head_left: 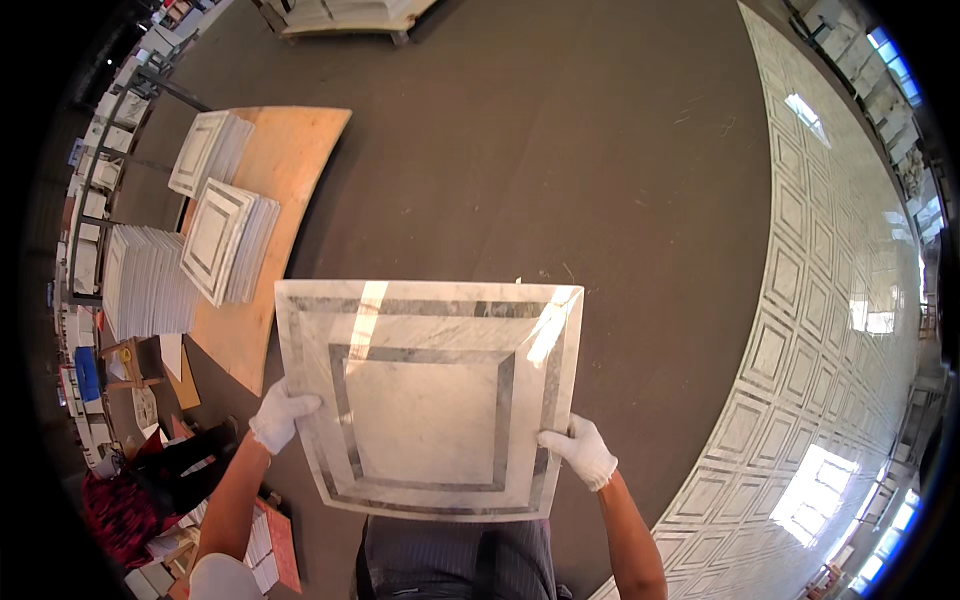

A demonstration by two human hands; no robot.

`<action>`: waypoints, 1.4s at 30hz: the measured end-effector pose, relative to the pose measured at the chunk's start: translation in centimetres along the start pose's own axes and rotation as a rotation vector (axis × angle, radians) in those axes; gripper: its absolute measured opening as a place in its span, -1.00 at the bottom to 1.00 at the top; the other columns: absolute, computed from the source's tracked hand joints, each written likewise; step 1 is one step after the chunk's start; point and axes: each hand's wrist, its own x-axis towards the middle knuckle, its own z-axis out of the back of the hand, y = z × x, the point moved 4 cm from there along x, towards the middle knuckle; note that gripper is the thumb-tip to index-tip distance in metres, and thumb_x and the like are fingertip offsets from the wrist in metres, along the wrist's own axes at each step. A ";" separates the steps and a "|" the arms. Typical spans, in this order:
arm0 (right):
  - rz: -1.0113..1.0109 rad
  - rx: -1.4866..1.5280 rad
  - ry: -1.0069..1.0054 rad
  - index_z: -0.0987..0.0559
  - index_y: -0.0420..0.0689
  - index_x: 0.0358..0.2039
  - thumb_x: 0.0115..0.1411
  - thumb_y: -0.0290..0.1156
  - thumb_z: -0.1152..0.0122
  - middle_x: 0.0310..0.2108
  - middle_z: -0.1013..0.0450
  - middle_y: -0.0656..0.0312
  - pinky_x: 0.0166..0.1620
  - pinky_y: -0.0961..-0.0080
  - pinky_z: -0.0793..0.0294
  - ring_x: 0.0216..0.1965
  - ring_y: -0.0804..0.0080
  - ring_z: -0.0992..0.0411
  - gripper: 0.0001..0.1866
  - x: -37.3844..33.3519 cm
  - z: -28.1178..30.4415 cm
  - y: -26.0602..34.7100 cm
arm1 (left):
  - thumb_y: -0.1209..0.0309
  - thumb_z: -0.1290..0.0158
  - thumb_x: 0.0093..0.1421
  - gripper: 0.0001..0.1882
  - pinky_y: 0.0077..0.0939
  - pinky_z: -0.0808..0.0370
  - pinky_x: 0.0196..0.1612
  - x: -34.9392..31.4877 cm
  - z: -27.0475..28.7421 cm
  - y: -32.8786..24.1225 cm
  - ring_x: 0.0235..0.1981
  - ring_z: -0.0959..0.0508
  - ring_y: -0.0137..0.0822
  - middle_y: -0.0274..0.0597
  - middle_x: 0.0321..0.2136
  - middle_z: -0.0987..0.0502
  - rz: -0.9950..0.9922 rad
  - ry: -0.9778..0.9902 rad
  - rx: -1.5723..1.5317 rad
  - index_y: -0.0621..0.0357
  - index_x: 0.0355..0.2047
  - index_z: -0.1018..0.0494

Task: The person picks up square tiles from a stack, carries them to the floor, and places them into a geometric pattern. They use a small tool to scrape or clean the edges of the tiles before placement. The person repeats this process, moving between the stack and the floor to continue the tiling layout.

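A square, polished marble tile (430, 420) with two grey inlaid square bands is held up in front of my body. My left hand (280, 415), in a white glove, grips its left edge with the thumb on the face. On the opposite edge my right hand (582, 450), gloved the same way, holds it with its thumb pressed on the front. The fingers behind the tile are hidden. Light glares in two streaks across its upper part.
To the left, stacks of similar tiles (222, 240) stand on a plywood board (300, 190), beside a taller stack (150, 280). A laid field of patterned tiles (800, 330) covers the right. Another person (130, 500) is at lower left. A loaded pallet (350, 22) stands at the top.
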 end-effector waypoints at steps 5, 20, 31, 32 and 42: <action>0.184 0.129 -0.013 -0.56 -0.36 -0.13 0.13 -0.46 -0.26 -0.30 -0.53 0.27 -0.18 0.57 -0.46 -0.28 0.58 -0.45 -0.69 -10.1 0.7 4.1 | 0.56 -0.16 0.09 -0.63 -0.37 -0.55 -0.07 -10.5 -2.7 -2.1 -0.22 -0.62 -0.34 -0.22 -0.20 -0.62 -0.176 -0.044 -0.199 0.26 -0.05 -0.48; 0.482 0.153 -0.439 -0.47 -0.21 -0.12 0.21 -0.39 -0.27 -0.34 -0.42 0.38 -0.23 0.57 -0.42 -0.34 0.58 -0.36 -0.72 -28.0 -10.0 5.1 | 0.17 -0.22 0.19 -0.36 -0.43 -0.34 0.17 -13.4 -2.0 -7.7 0.05 -0.45 -0.34 -0.09 0.02 -0.48 -0.345 0.297 0.330 0.38 0.13 -0.33; 0.530 0.344 -0.967 -0.49 -0.33 -0.12 0.14 -0.35 -0.31 -0.35 -0.47 0.32 -0.21 0.60 -0.46 -0.33 0.62 -0.40 -0.62 -31.8 -19.8 -2.9 | 0.44 -0.15 0.19 -0.54 -0.49 -0.47 -0.04 -14.4 -4.0 -17.3 -0.11 -0.49 -0.44 -0.21 -0.09 -0.47 -0.309 0.702 0.452 0.29 0.07 -0.29; 0.498 0.383 -0.949 -0.49 -0.33 -0.07 0.15 -0.29 -0.31 -0.29 -0.49 0.28 -0.15 0.58 -0.44 -0.26 0.59 -0.41 -0.57 -32.1 -21.0 -3.0 | 0.46 -0.13 0.18 -0.56 -0.48 -0.48 -0.09 -13.3 -2.9 -16.7 -0.15 -0.49 -0.46 -0.26 -0.12 -0.49 -0.327 0.630 0.384 0.26 0.06 -0.33; 0.334 0.514 -1.350 -0.50 -0.21 -0.02 0.11 0.04 -0.25 -0.12 -0.53 0.03 0.01 0.36 -0.44 -0.07 0.22 -0.50 -0.39 -38.2 -31.2 -8.8 | 0.54 -0.08 0.15 -0.48 -0.32 -0.48 0.05 -12.9 -11.3 -16.7 -0.05 -0.55 -0.27 -0.16 -0.03 -0.52 -0.217 1.150 0.486 0.29 0.14 -0.29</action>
